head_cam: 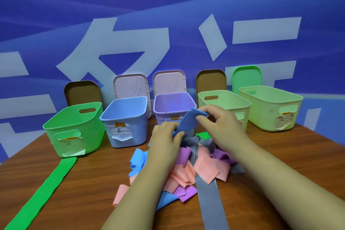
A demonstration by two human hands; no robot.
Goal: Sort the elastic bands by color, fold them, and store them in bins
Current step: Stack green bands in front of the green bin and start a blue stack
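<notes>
Blue is the colour being worked: a blue band [187, 124] is held up between both hands, just above the mixed pile [188, 172] of pink, purple, grey and blue bands that lies under the wrists. The left hand [165, 136] pinches its lower end with curled fingers. The right hand [218, 123] pinches the upper end, which is bent over, so a fold seems to be under way. Just beyond the hands stands a row of bins [173, 99], all open, with the blue bin [140, 129] beyond and left of the left hand. No folded band shows inside any of them, so the sorting looks barely begun. Far left of the left hand, a green band [43, 188] lies flat and unfolded on the worktop [97, 173].
</notes>
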